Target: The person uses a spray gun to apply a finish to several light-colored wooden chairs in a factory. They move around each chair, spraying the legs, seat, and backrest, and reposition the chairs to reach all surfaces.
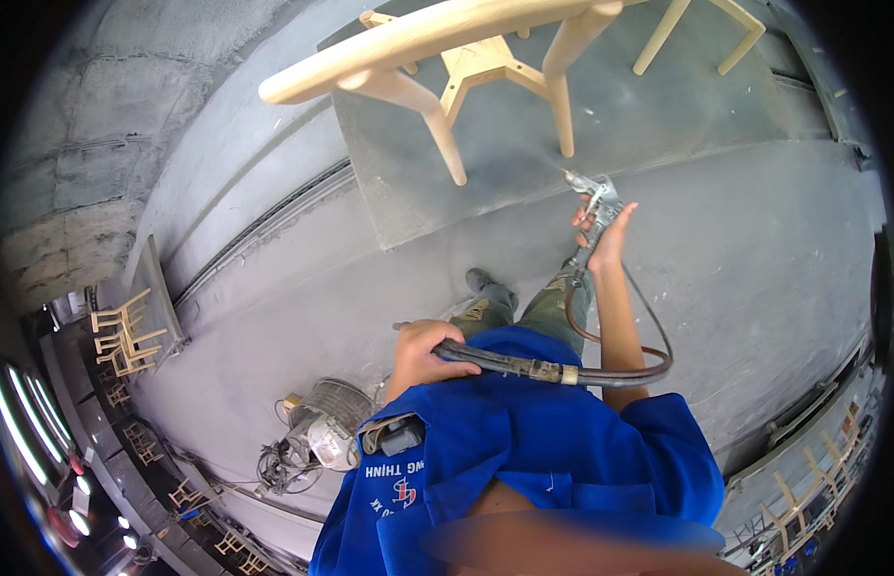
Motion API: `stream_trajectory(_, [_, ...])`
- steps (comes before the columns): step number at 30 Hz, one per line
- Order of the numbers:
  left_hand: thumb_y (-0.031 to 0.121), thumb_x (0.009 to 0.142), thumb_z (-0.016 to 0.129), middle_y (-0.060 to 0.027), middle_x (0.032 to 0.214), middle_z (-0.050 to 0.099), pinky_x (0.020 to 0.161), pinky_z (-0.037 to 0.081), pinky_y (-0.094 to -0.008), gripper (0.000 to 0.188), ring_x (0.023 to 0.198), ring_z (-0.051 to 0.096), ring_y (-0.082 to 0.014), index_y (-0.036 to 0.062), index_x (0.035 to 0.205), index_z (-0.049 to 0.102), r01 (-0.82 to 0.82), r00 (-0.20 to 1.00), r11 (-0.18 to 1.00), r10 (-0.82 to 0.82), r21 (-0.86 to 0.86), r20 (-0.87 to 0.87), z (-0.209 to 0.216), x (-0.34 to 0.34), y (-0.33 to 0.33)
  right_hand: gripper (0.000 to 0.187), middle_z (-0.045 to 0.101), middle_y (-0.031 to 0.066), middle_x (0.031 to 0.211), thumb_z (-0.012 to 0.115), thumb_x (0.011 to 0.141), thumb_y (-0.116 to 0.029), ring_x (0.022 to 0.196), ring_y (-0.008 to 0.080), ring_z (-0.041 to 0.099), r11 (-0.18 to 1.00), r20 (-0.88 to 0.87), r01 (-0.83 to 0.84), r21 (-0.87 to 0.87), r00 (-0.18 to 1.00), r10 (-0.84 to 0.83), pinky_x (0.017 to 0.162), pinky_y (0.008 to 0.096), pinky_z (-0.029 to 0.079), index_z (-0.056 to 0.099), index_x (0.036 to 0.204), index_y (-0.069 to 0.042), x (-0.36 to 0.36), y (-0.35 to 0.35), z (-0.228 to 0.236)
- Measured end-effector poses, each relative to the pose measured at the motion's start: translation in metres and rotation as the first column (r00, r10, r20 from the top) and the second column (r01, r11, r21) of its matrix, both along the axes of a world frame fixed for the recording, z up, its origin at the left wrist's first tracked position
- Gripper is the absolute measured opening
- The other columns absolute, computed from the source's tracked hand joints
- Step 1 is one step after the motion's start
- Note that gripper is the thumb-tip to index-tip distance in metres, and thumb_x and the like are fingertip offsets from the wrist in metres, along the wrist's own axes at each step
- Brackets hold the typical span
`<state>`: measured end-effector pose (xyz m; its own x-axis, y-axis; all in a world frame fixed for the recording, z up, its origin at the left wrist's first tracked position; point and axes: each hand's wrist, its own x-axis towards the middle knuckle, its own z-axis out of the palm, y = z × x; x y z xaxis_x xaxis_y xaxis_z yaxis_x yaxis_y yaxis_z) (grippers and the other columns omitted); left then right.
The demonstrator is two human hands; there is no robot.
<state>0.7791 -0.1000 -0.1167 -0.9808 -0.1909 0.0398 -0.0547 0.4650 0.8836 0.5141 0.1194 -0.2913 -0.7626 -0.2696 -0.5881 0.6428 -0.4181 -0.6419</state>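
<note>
My right hand [612,235] is closed around the grip of a metal spray gun [602,195]. The gun's nozzle points up and left, with a faint mist in front of it. Just beyond hangs or stands a pale wooden chair [437,34], its curved rail nearest me and its legs angled down; the gun does not touch it. Near my waist, my left hand [426,353] is wrapped round a dark hose [509,365]. That hose crosses my body to the right, then loops up to the gun as thinner lines.
A grey board [409,206] lies beneath the chair. More wooden chairs [128,336] are stacked at the left, and wooden frames [802,490] stand at the lower right. A round machine with cables [327,422] sits on the floor behind my left side. Grey walls curve around.
</note>
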Motion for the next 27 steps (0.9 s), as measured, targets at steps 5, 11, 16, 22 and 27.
stream_trajectory(5, [0.038,0.061,0.094,-0.0076,0.066,0.064,0.054,0.045,-0.0355,0.045,0.057,0.062,-0.0273,0.0086,0.078,0.065,0.074,0.993,0.996,-0.069,-0.049,0.092,-0.003,0.043,-0.030,0.093,0.059,0.0033,0.068,0.016,0.093,-0.084,0.062,0.0139,0.058,1.000,0.156,-0.023,-0.007,0.988,0.023,0.043,0.0252,0.034,0.063,0.104,-0.005,0.042,-0.071,-0.053])
stream_trajectory(11, [0.038,0.064,0.093,-0.0072,0.067,0.066,0.056,0.046,-0.0334,0.043,0.058,0.063,-0.0244,0.0079,0.079,0.067,-0.055,0.996,0.996,0.050,0.066,0.079,-0.007,0.080,-0.056,0.088,0.058,0.0044,0.066,0.024,0.093,-0.083,0.059,0.0175,0.060,0.955,0.350,-0.020,0.297,0.933,-0.089,0.043,0.0305,0.036,0.064,0.099,-0.004,0.070,-0.096,-0.109])
stream_trajectory(16, [0.039,0.065,0.092,-0.0075,0.067,0.066,0.056,0.046,-0.0341,0.043,0.059,0.063,-0.0244,0.0076,0.079,0.067,-0.079,0.995,0.987,0.069,0.142,0.072,-0.007,0.083,-0.067,0.090,0.058,0.0044,0.068,0.023,0.092,-0.085,0.061,0.0173,0.060,0.989,0.230,0.023,0.145,0.972,-0.056,0.042,0.0292,0.035,0.062,0.099,-0.004,0.076,-0.086,-0.055])
stream_trajectory(22, [0.050,0.070,0.089,-0.0066,0.069,0.066,0.057,0.045,-0.0322,0.051,0.061,0.063,-0.0210,0.0048,0.080,0.068,0.127,0.990,0.978,-0.115,0.165,-0.080,-0.006,0.058,-0.065,0.100,0.055,0.0061,0.073,0.016,0.089,-0.088,0.066,0.0166,0.056,0.971,-0.173,-0.018,-0.237,0.985,-0.024,0.038,0.0234,0.032,0.059,0.110,0.000,0.089,-0.057,0.111])
stream_trajectory(27, [0.050,0.067,0.090,-0.0060,0.069,0.067,0.057,0.046,-0.0307,0.053,0.061,0.063,-0.0195,0.0047,0.081,0.068,0.209,0.965,0.942,-0.156,0.262,-0.211,-0.014,0.041,-0.080,0.103,0.054,0.0078,0.074,0.016,0.091,-0.086,0.067,0.0188,0.057,0.975,-0.441,-0.069,-0.211,0.897,-0.032,0.035,0.0221,0.033,0.058,0.115,0.004,0.111,-0.045,0.237])
